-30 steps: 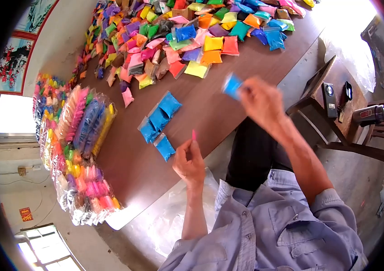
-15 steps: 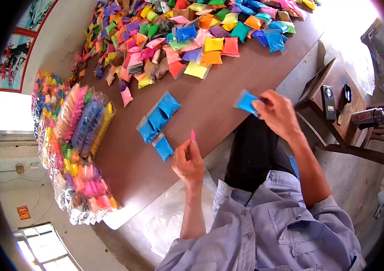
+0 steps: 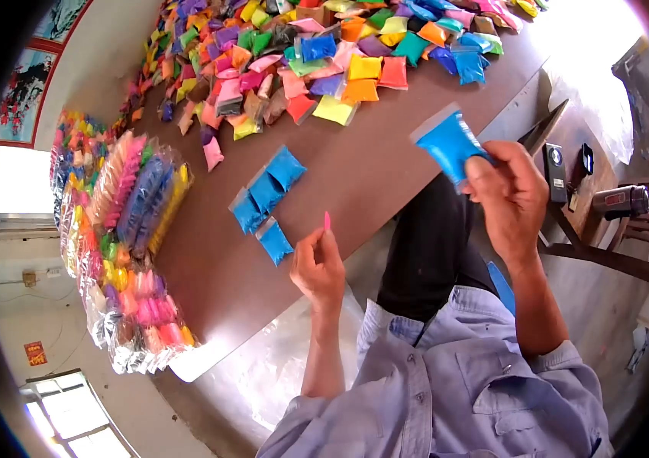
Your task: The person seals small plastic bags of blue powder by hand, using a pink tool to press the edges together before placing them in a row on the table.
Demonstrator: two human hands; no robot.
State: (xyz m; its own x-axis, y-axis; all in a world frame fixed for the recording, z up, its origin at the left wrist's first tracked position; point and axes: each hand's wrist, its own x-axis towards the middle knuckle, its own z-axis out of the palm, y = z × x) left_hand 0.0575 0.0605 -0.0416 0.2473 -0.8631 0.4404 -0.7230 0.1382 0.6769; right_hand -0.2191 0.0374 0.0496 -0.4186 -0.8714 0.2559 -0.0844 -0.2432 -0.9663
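Observation:
My right hand is raised past the table's front edge, its thumb and fingers closed on a small clear packet with blue filling. Near the table edge, my left hand pinches a small pointed pink piece that sticks up from the fingertips; its kind does not show. Just beyond the left hand lie several similar blue packets: one nearest packet sits by itself at the front, and the others, such as this blue packet, form a slanting row behind it.
A large heap of colourful packets covers the far side of the brown table. Clear bags of bundled packets stand stacked along its left end. To the right, a wooden stool bears a dark device and a cup-like object.
My right hand has lifted the blue packet up and to the right, closer to the camera, turning its face into view. The left hand stays nearly still with the pink piece.

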